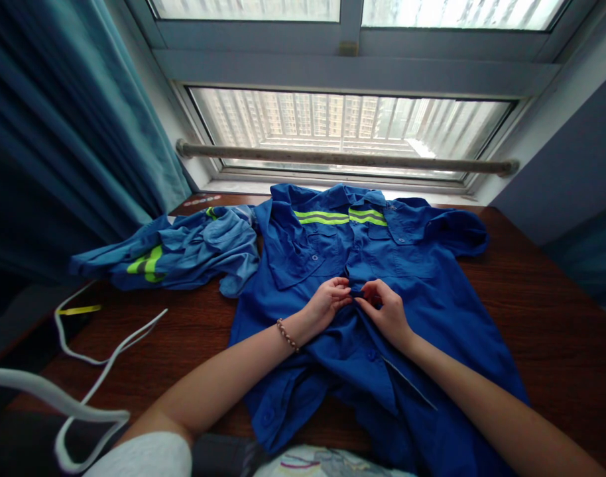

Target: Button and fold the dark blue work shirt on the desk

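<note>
A blue work shirt [417, 298] with neon yellow-green stripes lies spread front-up on a dark wooden table [542, 318]. My left hand [327, 301], with a bead bracelet at the wrist, pinches the shirt's front placket at mid-chest. My right hand [385, 308] pinches the same placket from the other side, fingertips almost touching the left ones. Both hands are closed on the fabric around what looks like a button; the button itself is too small to make out.
A second, lighter blue garment [183, 252] with a yellow-green stripe lies crumpled at the table's left. A white cord [99, 371] trails over the left edge. A teal curtain [59, 132] hangs left; a window with a rail [343, 159] is behind.
</note>
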Tool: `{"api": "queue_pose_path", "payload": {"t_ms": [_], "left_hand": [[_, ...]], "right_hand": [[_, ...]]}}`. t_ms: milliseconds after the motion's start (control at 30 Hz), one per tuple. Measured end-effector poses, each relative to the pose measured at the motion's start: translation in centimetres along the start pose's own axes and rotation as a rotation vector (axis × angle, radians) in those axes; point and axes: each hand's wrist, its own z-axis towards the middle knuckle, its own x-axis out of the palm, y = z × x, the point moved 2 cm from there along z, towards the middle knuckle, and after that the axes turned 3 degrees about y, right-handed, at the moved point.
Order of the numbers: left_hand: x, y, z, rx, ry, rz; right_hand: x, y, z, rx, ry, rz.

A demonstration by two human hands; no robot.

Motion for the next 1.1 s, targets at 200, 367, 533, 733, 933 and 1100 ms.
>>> {"api": "queue_pose_path", "payload": {"t_ms": [200, 367, 533, 733, 933, 1100], "left_hand": [[0.2, -0.1, 0.0, -0.01, 0.045, -0.033], [0.4, -0.3, -0.2, -0.006, 0.064, -0.087], [0.3, -0.1, -0.1, 0.009, 0.076, -0.127], [0.2, 0.0, 0.0, 0.025, 0.115, -0.164], [0.5, -0.1, -0.3, 0.023, 0.114, -0.156], [0.7, -0.2, -0.3, 0.03, 0.129, -0.139]], "right_hand": [[-0.2, 0.3, 0.1, 0.021, 0.008, 0.044], [-0.1, 0.1, 0.2, 0.092, 0.041, 0.172], [0.0, -0.4, 0.5, 0.153, 0.08, 0.298], [0.1, -0.9, 0.8, 0.204, 0.105, 0.433], [0.2, -1.3, 1.1, 0.251, 0.152, 0.563], [0.3, -1.5, 1.3, 0.273, 0.178, 0.593]]}}
